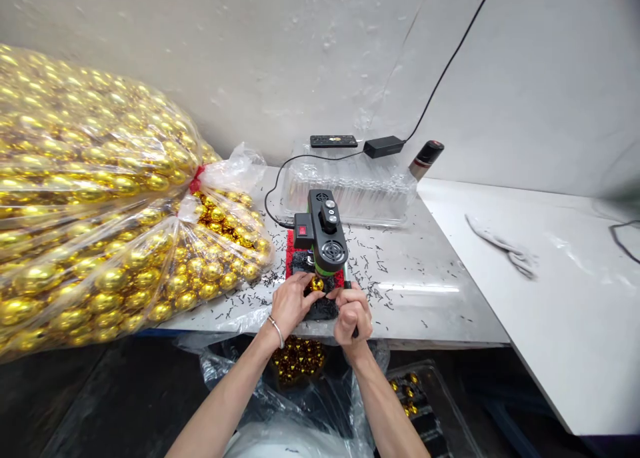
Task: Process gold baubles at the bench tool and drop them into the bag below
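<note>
My left hand (290,303) pinches a shiny gold ball (317,284) between thumb and fingers, right under the head of a small black machine (329,228) with round vents and a green band. My right hand (354,313) is closed around a thin black-handled tool (355,330), with its fingertips near the ball; the tool's kind does not show clearly. Beneath the machine lies a red mat (291,245) with a black base on it. Small dark shavings are scattered around it.
Large clear bags of gold balls (100,265) fill the left side. Behind the machine are a clear plastic tray (345,185), a black power adapter (384,147) and a dark-capped can (427,159). A glove (503,245) lies on the right table. An open bag of gold balls (299,359) hangs below.
</note>
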`<state>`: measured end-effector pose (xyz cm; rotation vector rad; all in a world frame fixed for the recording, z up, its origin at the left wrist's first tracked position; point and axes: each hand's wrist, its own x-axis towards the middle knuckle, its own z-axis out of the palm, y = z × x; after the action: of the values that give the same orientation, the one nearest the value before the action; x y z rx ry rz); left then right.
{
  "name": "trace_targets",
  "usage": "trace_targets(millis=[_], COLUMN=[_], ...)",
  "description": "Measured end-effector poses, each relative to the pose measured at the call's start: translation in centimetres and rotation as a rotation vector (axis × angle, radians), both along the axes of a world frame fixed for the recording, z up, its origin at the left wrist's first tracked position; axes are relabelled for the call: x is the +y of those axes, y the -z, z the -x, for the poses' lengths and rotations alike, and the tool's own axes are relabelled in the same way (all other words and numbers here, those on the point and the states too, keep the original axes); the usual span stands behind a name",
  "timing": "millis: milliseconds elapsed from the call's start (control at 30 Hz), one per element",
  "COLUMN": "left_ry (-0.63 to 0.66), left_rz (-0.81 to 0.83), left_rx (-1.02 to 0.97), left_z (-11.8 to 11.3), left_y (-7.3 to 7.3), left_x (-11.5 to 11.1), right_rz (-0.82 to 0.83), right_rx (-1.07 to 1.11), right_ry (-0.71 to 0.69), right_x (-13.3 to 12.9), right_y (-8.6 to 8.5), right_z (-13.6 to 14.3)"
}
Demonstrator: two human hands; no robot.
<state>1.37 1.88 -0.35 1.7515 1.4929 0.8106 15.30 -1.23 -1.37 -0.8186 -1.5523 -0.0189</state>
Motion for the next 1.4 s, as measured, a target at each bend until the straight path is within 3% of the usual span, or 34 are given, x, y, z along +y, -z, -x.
trace_targets(millis=[200, 367, 467, 533, 633, 667, 700, 800, 833, 900, 1033, 1167, 1267, 1400], left_ry=[0.020, -0.035, -0.093, -0.044, 0.114, 0.113, 0.061, -0.258, -0.331, -0.340, -0.176, -0.184, -0.182, -0.208], left_rz=[-0.032, -0.049, -0.063, -0.004, 0.274, 0.410, 0.562, 1.036, 1.143, 1.223, 0.971, 0.632, 0.517, 0.485], left_rx=[0.074, -0.018, -0.130, -0.176, -0.285, -0.355, -0.451, -0.818, -0.935, -1.111, -1.183, -1.028, -0.980, -0.986], left_z=[0.0, -0.2, 0.3, 0.8, 1.3, 1.4, 1.5, 1.9, 2.2, 2.7, 3.5, 3.1, 2.3, 1.5], left_y=[0.1, -0.2, -0.6, -0.3, 1.8, 2.9, 4.0, 6.5, 6.7, 6.0, 1.4, -2.1, -2.4, -1.3], left_x=[0.1, -0.2, -2.3, -4.6, -8.1, -9.1, -10.0, -11.8, -12.2, -12.4, -10.8, -6.8, -4.0, -1.7], right_rz=[-0.019, 0.083, 0.163, 0.173, 0.148, 0.139, 0.134, 0.135, 0.136, 0.136, 0.124, 0.111, 0.112, 0.126], right_rx=[-0.063, 0.090, 0.105, 0.109, 0.125, 0.131, 0.132, 0.109, 0.094, 0.075, 0.079, 0.070, 0.050, 0.021], right_ry=[-0.011, 0.042, 0.015, 0.003, 0.017, 0.023, 0.026, 0.023, 0.019, 0.021, 0.052, 0.041, 0.020, 0.014], right_x=[-0.1, -0.3, -0.5, -0.6, -0.8, -0.8, -0.8, -0.8, -0.9, -0.9, -1.0, -1.0, -1.0, -1.1], right_y=[-1.0, -5.9, -8.5, -9.0, -8.3, -8.0, -7.6, -7.1, -7.0, -6.9, -6.8, -6.8, -6.9, -6.8], right_z=[0.1, 0.5, 0.6, 0.8, 1.0, 1.0, 1.0, 0.9, 0.8, 0.8, 0.9, 1.0, 0.8, 0.5])
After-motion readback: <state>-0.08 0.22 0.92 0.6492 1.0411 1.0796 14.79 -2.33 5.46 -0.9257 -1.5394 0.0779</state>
